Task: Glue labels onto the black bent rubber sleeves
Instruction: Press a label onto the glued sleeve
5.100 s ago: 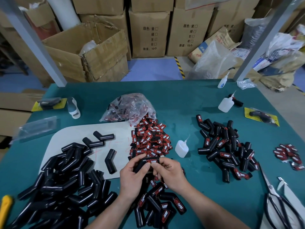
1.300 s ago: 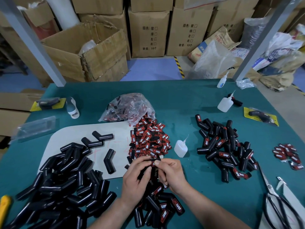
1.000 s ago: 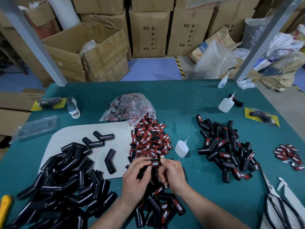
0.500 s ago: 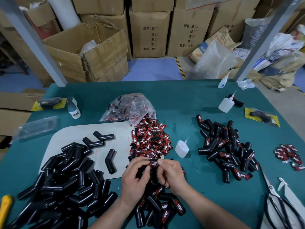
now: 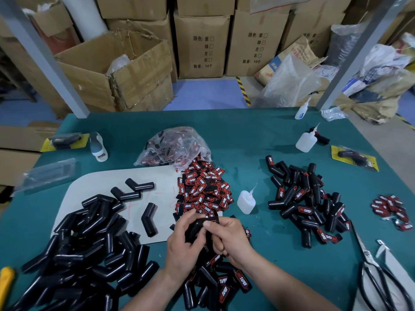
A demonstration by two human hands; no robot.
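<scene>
Both hands hold one black bent rubber sleeve (image 5: 195, 228) above the table's front middle. My left hand (image 5: 183, 244) grips its lower part. My right hand (image 5: 226, 236) pinches the upper end with thumb and fingers; the label on it is hidden from view. Just beyond the hands lies a heap of red-and-black labels (image 5: 203, 190). A large pile of bare sleeves (image 5: 74, 254) fills the front left. Labelled sleeves lie below my hands (image 5: 221, 286) and in a pile at the right (image 5: 303, 203). A small glue bottle (image 5: 246, 201) stands right of the labels.
A white board (image 5: 94, 185) carries three loose sleeves. A plastic bag of labels (image 5: 175, 147) lies behind the heap. Two more glue bottles (image 5: 304, 141) stand at the back right, scissors (image 5: 372, 272) at the front right, more labels (image 5: 391, 209) at the right edge.
The sleeve has been turned in my hands: the red label that faced up half a second ago is out of sight now. The hands stay in the same spot.
</scene>
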